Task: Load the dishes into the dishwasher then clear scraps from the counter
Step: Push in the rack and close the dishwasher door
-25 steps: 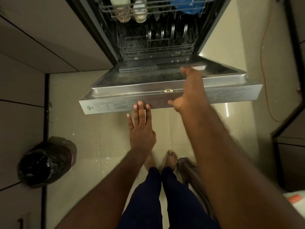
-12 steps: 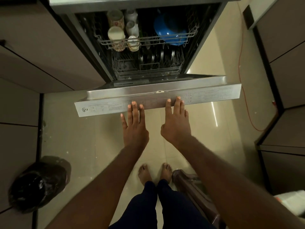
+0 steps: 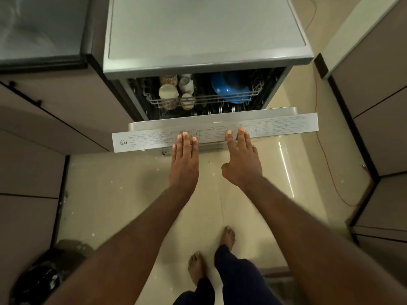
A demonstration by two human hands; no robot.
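The dishwasher door (image 3: 286, 126) is swung most of the way up, its labelled top edge facing me. My left hand (image 3: 184, 160) and my right hand (image 3: 241, 161) lie flat with straight fingers, their fingertips pressing on that edge. Through the remaining gap the upper rack (image 3: 204, 99) shows cups (image 3: 168, 91) on the left and a blue bowl (image 3: 231, 89) on the right. The dishwasher's grey top (image 3: 204, 29) fills the upper middle. The lower rack is almost hidden behind the door.
A black-lined bin (image 3: 44, 278) stands on the floor at lower left. Cabinet fronts (image 3: 33, 128) flank the left, more cabinets (image 3: 378, 106) the right. An orange cord (image 3: 326, 155) runs along the right floor. Small crumbs dot the tiles (image 3: 132, 194). My bare feet stand below.
The door has swung upward from nearly flat to almost closed. My right hand came off the door's inner face onto its top edge beside the left, and both push it up.
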